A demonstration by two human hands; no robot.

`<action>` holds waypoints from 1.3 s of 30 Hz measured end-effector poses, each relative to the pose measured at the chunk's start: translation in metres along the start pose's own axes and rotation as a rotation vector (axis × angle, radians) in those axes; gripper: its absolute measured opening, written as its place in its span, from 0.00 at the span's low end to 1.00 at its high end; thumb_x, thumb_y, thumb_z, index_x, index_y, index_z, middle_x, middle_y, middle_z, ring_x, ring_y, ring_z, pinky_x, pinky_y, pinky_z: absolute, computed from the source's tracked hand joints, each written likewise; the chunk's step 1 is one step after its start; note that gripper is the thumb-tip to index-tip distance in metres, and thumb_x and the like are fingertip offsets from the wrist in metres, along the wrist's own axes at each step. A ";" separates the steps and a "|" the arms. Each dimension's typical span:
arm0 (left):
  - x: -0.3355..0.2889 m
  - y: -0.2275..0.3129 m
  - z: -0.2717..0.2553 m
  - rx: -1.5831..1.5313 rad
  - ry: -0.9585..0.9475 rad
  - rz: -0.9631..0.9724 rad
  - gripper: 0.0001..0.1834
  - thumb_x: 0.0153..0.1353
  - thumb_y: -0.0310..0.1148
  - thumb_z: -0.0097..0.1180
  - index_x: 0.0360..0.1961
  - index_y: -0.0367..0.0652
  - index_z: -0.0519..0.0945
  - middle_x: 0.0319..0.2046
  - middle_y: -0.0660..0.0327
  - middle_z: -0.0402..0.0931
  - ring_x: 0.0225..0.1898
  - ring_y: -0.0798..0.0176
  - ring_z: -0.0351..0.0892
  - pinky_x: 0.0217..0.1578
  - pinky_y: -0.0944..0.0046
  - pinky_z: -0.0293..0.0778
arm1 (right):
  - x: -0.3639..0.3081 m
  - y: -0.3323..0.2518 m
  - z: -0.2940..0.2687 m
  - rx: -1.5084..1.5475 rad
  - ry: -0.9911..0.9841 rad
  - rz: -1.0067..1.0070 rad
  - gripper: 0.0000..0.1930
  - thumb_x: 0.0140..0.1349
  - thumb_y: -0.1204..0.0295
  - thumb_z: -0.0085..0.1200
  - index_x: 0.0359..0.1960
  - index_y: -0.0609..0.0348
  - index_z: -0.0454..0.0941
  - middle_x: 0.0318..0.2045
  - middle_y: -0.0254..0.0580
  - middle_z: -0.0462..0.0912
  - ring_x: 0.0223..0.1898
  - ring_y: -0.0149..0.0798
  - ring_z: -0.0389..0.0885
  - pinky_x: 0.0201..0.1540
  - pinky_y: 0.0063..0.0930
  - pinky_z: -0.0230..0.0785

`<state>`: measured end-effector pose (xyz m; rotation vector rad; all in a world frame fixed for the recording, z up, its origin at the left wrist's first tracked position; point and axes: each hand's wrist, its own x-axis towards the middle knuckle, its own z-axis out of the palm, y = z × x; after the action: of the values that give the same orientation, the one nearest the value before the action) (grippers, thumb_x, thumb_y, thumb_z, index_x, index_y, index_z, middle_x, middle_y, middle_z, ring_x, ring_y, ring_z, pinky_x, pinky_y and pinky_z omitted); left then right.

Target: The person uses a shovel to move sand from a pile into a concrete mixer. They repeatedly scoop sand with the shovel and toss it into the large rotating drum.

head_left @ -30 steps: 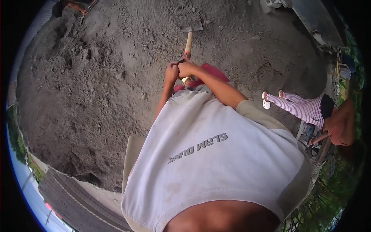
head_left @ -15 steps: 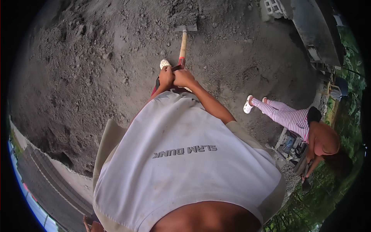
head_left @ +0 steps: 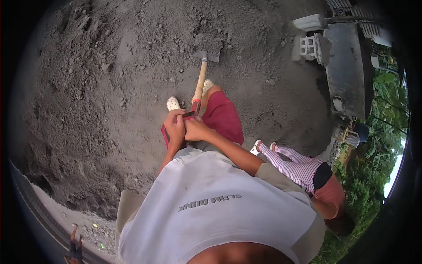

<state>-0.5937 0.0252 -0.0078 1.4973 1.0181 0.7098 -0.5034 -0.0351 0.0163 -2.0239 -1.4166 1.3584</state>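
A shovel (head_left: 201, 80) with a wooden shaft and a red grip end reaches away from my body. Its grey metal blade (head_left: 207, 55) meets loose dark soil (head_left: 215, 26), and soil covers part of its far edge. My left hand (head_left: 175, 125) is closed at the grip end of the shovel. Beside it, my right hand (head_left: 196, 128) is closed on the same grip. The fingers partly hide the handle. My feet, in pale clogs (head_left: 173, 103), stand on either side of the shaft.
A person in striped trousers (head_left: 292, 169) bends over at the right. Hollow concrete blocks (head_left: 309, 47) and a large grey slab-like container (head_left: 347, 66) stand at the far right. Rough heaped soil rises on the left. Another person (head_left: 75, 248) is at the lower left, near a road.
My view has tilted, so the shovel and hands sit lower in the picture and my red shorts show. Both hands remain on the grip. The blade stays at the soil.
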 end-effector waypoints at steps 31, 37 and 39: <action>0.024 -0.142 0.013 0.631 0.045 -0.658 0.13 0.56 0.37 0.46 0.33 0.41 0.78 0.33 0.50 0.77 0.33 0.50 0.76 0.36 0.54 0.71 | 0.101 0.115 0.105 0.012 -0.340 0.214 0.21 0.48 0.55 0.47 0.35 0.58 0.77 0.32 0.58 0.79 0.35 0.55 0.78 0.40 0.44 0.69; 0.012 -0.183 0.020 0.374 0.376 -0.924 0.16 0.57 0.39 0.44 0.34 0.36 0.76 0.27 0.49 0.77 0.30 0.47 0.78 0.34 0.53 0.71 | 0.122 0.135 0.095 0.332 -0.878 0.309 0.20 0.47 0.61 0.54 0.37 0.62 0.70 0.19 0.43 0.75 0.21 0.38 0.75 0.25 0.29 0.66; 0.005 -0.185 0.021 0.404 0.398 -0.885 0.16 0.57 0.39 0.44 0.34 0.36 0.77 0.27 0.49 0.78 0.30 0.48 0.78 0.34 0.54 0.71 | 0.129 0.144 0.087 0.518 -0.941 0.328 0.18 0.49 0.65 0.54 0.39 0.60 0.67 0.19 0.36 0.73 0.20 0.32 0.74 0.22 0.27 0.64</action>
<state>-0.6126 0.0184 -0.1931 1.0553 2.0341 0.1521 -0.4892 -0.0116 -0.1941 -1.3239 -0.8230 2.6933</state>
